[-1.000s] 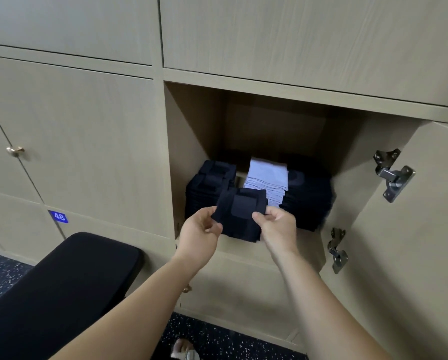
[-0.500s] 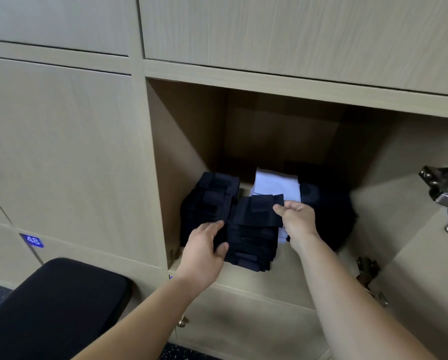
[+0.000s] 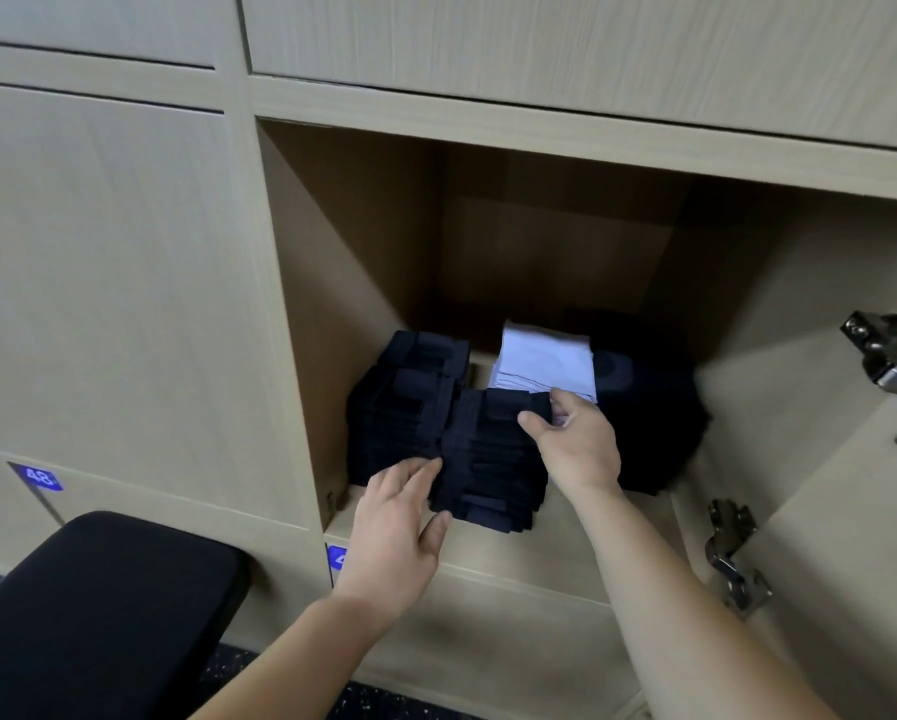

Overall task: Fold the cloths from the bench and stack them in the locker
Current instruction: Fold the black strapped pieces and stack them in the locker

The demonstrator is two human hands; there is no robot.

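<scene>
Left hand flat against front stack of folded dark navy fabric cloths; right hand pinches its top cloth. Soft, light, slumps easily: I'd grip the sides.

The locker floor is crowded: left stack, front stack, white stack behind, dark pile at right. Open room lies above them. Hinges jut at right — the bench blocks low left.

Wall of closed pale wood-grain doors, a blue number tag, dark speckled floor below.
</scene>
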